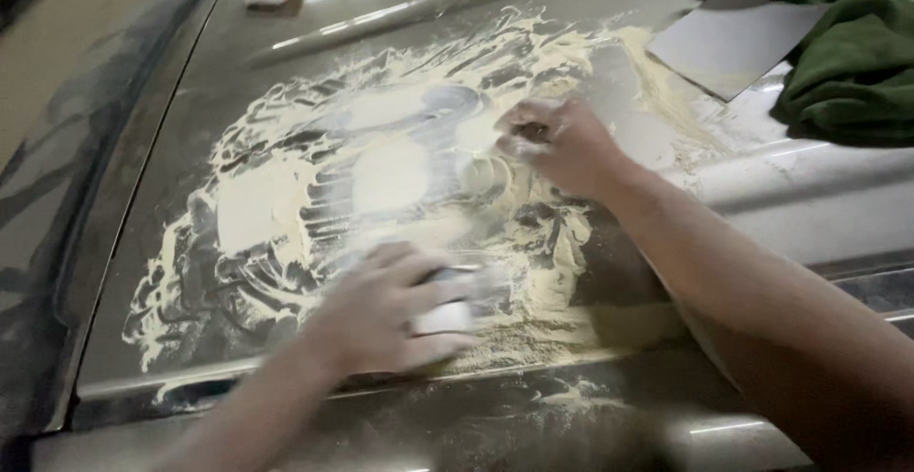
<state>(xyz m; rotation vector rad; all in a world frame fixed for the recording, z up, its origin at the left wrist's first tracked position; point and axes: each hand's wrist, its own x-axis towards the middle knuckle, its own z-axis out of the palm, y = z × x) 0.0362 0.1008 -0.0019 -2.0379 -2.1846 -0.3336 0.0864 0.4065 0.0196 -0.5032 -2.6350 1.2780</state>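
Car panel (286, 15): filler patch (390, 177) partly sanded, dust all over, edges rough | left hand (381, 315) closed over sanding block (446, 315), lower patch, blurred | right hand (562, 143) fingers curled on upper patch, contents unclear | green cloth (852, 62) lies aside.

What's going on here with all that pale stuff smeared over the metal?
A person is working over a grey car body panel covered with patches of cream-coloured filler and dust. The left hand presses a small pale block flat on the panel, blurred with motion. The right hand rests its fingers on the filler further up. A green cloth and a flat grey sheet lie at the upper right.
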